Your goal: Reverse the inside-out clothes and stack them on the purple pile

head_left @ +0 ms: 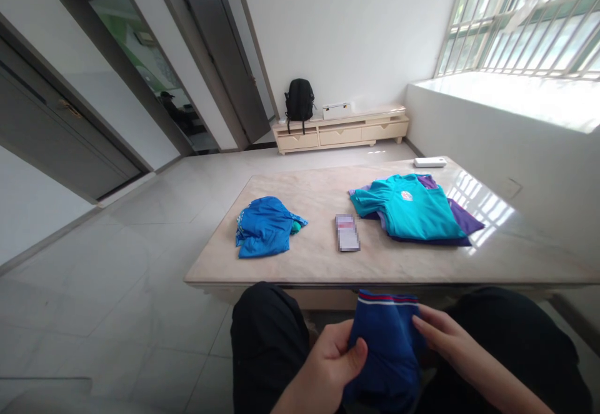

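Observation:
A dark blue garment (387, 345) with a red and white striped edge hangs between my knees, below the table's front edge. My left hand (335, 361) grips its left side, thumb on the front and fingers behind the cloth. On the opposite side my right hand (438, 333) pinches the fabric just under the striped edge. Part of the right fingers lies behind the cloth, and the garment's lower end runs toward the bottom of the view.
On the marble-topped table (300, 195) lie a folded blue garment (267, 229), a blurred-out phone-like item (347, 232), and a pile of shirts topped by a turquoise shirt (412, 207). A white device (430, 162) sits at the far edge. Beyond stands a low cabinet (342, 136) with a black backpack (300, 99).

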{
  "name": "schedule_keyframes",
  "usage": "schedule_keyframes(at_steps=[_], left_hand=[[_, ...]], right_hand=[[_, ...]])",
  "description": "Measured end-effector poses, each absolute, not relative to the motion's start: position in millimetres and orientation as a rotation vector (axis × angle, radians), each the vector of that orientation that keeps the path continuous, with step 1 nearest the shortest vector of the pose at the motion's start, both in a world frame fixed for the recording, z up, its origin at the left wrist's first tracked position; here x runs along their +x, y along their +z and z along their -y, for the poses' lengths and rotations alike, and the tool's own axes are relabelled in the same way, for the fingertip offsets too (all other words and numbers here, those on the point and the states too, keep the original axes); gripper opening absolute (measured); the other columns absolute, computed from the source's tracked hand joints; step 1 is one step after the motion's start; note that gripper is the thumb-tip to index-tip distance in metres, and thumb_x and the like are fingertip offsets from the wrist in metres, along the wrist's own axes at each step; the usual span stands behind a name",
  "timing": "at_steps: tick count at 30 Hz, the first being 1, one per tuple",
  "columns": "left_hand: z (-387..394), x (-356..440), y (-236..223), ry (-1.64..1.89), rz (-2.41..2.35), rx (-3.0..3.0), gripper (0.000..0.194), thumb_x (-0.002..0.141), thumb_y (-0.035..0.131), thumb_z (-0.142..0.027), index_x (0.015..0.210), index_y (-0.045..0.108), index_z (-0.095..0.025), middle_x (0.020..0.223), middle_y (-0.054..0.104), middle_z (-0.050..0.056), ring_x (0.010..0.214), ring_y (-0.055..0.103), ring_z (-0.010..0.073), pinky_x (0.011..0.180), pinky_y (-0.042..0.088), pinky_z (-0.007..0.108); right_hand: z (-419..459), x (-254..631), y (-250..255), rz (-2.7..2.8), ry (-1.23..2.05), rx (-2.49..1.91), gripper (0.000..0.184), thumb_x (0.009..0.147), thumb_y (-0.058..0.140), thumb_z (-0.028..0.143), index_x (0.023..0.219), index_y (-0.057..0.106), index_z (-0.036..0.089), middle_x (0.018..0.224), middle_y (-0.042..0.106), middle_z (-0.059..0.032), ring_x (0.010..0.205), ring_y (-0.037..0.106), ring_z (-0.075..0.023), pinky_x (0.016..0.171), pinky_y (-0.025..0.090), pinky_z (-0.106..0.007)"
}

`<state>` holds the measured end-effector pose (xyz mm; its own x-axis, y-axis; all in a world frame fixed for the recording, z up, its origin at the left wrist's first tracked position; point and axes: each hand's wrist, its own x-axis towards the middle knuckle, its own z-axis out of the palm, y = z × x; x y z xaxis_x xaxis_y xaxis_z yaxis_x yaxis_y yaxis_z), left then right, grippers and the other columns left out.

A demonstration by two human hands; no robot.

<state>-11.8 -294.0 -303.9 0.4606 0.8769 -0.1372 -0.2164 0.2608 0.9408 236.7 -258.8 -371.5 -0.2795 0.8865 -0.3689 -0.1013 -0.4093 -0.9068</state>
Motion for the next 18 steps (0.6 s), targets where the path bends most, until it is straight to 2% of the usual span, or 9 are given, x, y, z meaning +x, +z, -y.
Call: schedule_keyframes(at_steps=[3, 6, 11, 15, 18], left_hand=[[295.8, -12.6, -299.7, 0.794, -0.767, 1.093, 0.056, 0.094, 0.061, -0.059, 0.125, 0.073, -0.014, 0.100, 0.072, 0.011, 0.089, 0.064, 0.0228, 0.081, 0.048, 0.029], [297.0, -14.8, -298.1, 0.744, -0.809, 1.148, 0.057, 0.095, 0.059, -0.059, 0.128, 0.072, -0.015, 0.103, 0.072, 0.011, 0.094, 0.063, 0.0242, 0.086, 0.048, 0.031], [298.8, -17.7, -297.6, 0.736, -0.835, 1.174, 0.051, 0.098, 0.058, -0.053, 0.131, 0.070, -0.016, 0.109, 0.072, 0.012, 0.102, 0.065, 0.0272, 0.094, 0.048, 0.034], [298.6, -20.3, -304.9, 0.853, -0.866, 1.148, 0.047, 0.099, 0.058, -0.049, 0.129, 0.071, -0.016, 0.111, 0.074, 0.013, 0.104, 0.066, 0.0287, 0.091, 0.051, 0.035], [296.6, -26.5, -321.3, 1.023, -0.931, 1.118, 0.043, 0.099, 0.059, -0.045, 0.128, 0.072, -0.016, 0.114, 0.074, 0.013, 0.106, 0.066, 0.0290, 0.095, 0.051, 0.036]], right_hand=[[259.4, 224.9, -387.3, 1.099, 1.835, -1.184, 0.062, 0.079, 0.074, 0.066, 0.119, 0.077, 0.018, 0.113, 0.078, -0.0114, 0.107, 0.072, -0.0332, 0.103, 0.051, -0.050], [259.8, 217.5, -398.9, 1.148, 1.826, -1.171, 0.061, 0.079, 0.074, 0.065, 0.115, 0.078, 0.017, 0.114, 0.078, -0.0112, 0.112, 0.070, -0.0334, 0.106, 0.049, -0.048], [265.0, 212.5, -398.5, 1.046, 1.963, -1.047, 0.054, 0.077, 0.081, 0.057, 0.113, 0.078, 0.017, 0.109, 0.079, -0.0100, 0.103, 0.074, -0.0298, 0.096, 0.055, -0.041], [268.7, 215.8, -382.7, 0.825, 2.097, -0.923, 0.040, 0.088, 0.074, 0.045, 0.117, 0.075, 0.018, 0.108, 0.079, -0.0096, 0.099, 0.075, -0.0260, 0.092, 0.057, -0.038], [269.9, 221.5, -367.5, 0.727, 2.026, -0.921, 0.035, 0.089, 0.073, 0.043, 0.117, 0.075, 0.021, 0.111, 0.078, -0.0093, 0.100, 0.074, -0.0269, 0.091, 0.058, -0.039]])
